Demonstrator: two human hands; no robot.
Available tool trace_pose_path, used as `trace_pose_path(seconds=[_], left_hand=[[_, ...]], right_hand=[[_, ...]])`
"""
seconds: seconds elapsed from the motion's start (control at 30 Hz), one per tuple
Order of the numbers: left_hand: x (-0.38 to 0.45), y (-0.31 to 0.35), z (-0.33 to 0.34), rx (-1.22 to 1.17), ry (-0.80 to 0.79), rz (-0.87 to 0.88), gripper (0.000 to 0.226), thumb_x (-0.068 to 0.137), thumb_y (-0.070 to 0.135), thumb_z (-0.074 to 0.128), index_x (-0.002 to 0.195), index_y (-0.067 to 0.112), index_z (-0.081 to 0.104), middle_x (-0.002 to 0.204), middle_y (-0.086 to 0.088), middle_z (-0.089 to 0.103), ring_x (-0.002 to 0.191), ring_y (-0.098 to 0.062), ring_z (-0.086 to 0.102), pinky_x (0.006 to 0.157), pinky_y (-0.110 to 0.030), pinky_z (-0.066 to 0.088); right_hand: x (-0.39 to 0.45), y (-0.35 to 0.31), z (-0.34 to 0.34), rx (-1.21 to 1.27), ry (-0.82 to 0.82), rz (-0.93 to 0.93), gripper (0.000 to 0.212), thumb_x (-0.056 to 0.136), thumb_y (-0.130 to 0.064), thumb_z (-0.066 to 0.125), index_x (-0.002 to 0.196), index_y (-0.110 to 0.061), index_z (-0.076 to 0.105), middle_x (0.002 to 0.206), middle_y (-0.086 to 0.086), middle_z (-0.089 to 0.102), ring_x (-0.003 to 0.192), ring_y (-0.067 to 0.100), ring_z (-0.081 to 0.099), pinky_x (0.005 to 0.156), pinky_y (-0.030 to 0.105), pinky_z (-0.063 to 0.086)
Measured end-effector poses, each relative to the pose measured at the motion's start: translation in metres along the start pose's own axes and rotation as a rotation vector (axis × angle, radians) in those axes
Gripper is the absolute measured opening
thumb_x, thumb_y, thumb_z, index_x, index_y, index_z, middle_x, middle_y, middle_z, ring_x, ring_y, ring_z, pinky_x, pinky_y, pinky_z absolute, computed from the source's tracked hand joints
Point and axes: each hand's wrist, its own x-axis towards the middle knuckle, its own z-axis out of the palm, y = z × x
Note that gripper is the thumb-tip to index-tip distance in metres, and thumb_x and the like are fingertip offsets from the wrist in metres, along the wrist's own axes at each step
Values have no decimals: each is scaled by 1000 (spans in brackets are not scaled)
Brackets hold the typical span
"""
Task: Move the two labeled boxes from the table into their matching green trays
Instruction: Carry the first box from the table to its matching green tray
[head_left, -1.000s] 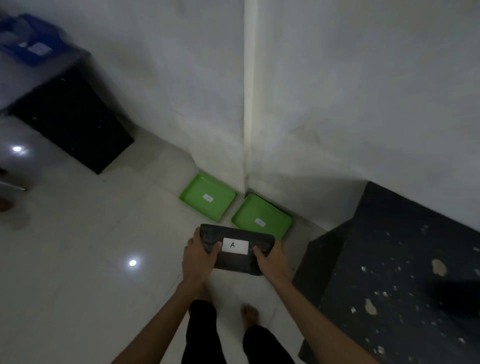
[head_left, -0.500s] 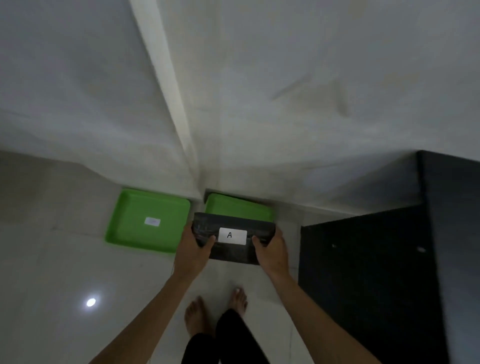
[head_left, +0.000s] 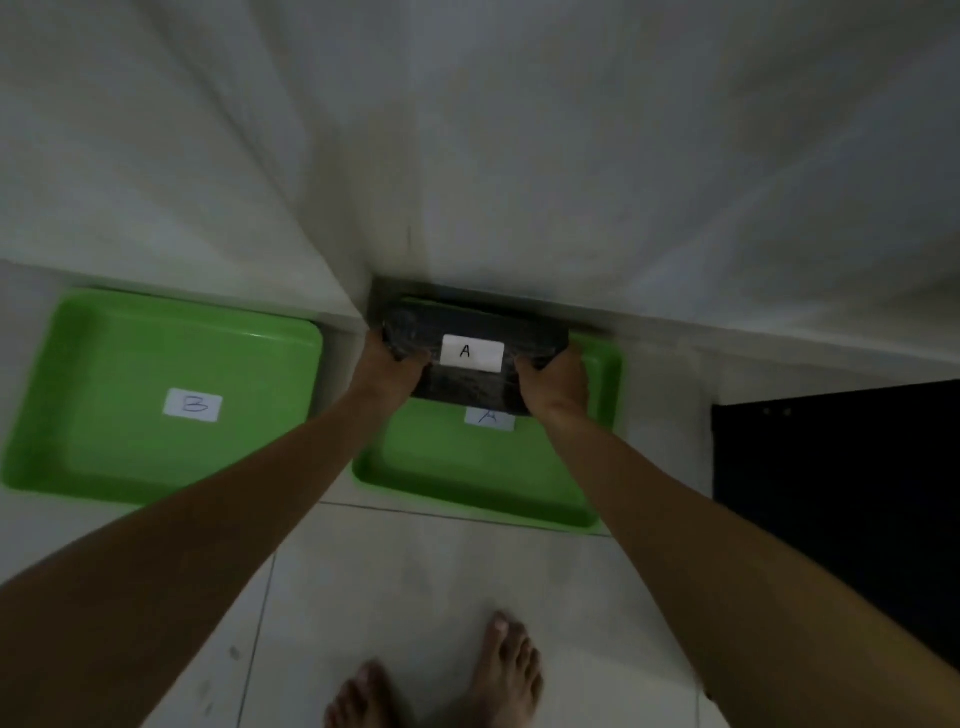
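While both arms reach down, the left hand (head_left: 387, 364) and right hand (head_left: 556, 382) grip box A (head_left: 475, 358) between them by its ends, over tray A (head_left: 467, 467).

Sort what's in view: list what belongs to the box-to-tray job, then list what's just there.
Part of the job:
- black box labeled A, held by the left hand and right hand
- green tray labeled A, under the box
- green tray labeled B, with no box in it

Just there:
- dark furniture at the right
- white wall
- tiled floor
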Motion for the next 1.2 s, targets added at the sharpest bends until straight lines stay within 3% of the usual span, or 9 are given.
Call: trace_pose_path(seconds=[0.07, 0.17, 0.3, 0.4, 0.6, 0.73, 0.87, 1.03, 1.2], left_hand=[[12, -16, 8, 43, 15, 18, 49, 89, 12, 68, 132, 0, 49, 128, -18, 62, 113, -32, 60, 95, -40, 51], [23, -34, 17, 27, 80, 62, 36, 87, -1, 62, 121, 6, 52, 110, -6, 63, 103, -25, 63, 73, -16, 49], [25, -45, 24, -16, 187, 91, 41, 94, 0, 53, 134, 6, 47, 124, -6, 58, 115, -21, 54, 92, -16, 42], [22, -47, 24, 17, 251, 111, 42, 93, 4, 56, 134, 8, 47, 128, -14, 59, 118, -30, 56, 101, -38, 49], [18, -25, 13, 84, 171, 70, 45, 92, 6, 60, 134, 8, 45, 129, -16, 60, 116, -31, 59, 100, -42, 51], [-4, 0, -5, 173, 217, 96, 58, 88, 11, 70, 139, 2, 45, 130, -20, 61, 99, -15, 56, 76, 1, 44], [-42, 41, -32, 235, 155, 81, 59, 92, 26, 65, 142, 3, 43, 137, -20, 54, 122, -35, 55, 95, -31, 43], [-137, 119, -81, 384, -12, 134, 41, 95, 23, 61, 132, 5, 56, 129, -19, 62, 117, -35, 59, 88, -25, 36], [-286, 224, -148, 777, -137, 341, 46, 92, 42, 62, 129, 14, 59, 130, -15, 61, 123, -33, 52, 94, -43, 46]], right_hand=[[13, 7, 13, 14, 16, 21, 61, 93, -25, 67, 144, -4, 41, 140, 18, 55, 126, 36, 56, 107, 44, 46], [24, 11, 26, 17, 63, 6, 62, 92, -28, 68, 143, -3, 43, 140, 18, 55, 126, 36, 56, 107, 44, 45], [31, 1, 30, -11, 46, -18, 62, 93, -30, 68, 142, -3, 42, 138, 18, 55, 123, 36, 58, 103, 47, 49], [33, -4, 27, -34, 34, -12, 62, 92, -30, 69, 142, -3, 43, 139, 18, 55, 124, 35, 57, 104, 44, 48], [22, -7, 20, -60, -12, 4, 68, 93, -31, 67, 147, -4, 35, 140, 18, 51, 126, 35, 54, 104, 43, 48], [-2, -16, 2, -183, 20, -25, 70, 92, -36, 66, 146, -6, 33, 141, 20, 45, 129, 38, 48, 102, 49, 48], [-43, -43, -35, -231, -24, -53, 60, 96, -42, 60, 140, -5, 45, 139, 19, 49, 127, 36, 50, 99, 44, 49], [-139, -92, -132, -331, -155, -226, 35, 98, -33, 56, 110, -2, 65, 109, 16, 67, 99, 31, 66, 78, 36, 54], [-265, -154, -252, -547, -177, -336, 45, 97, -39, 54, 127, -5, 58, 128, 17, 57, 119, 34, 56, 94, 42, 51]])
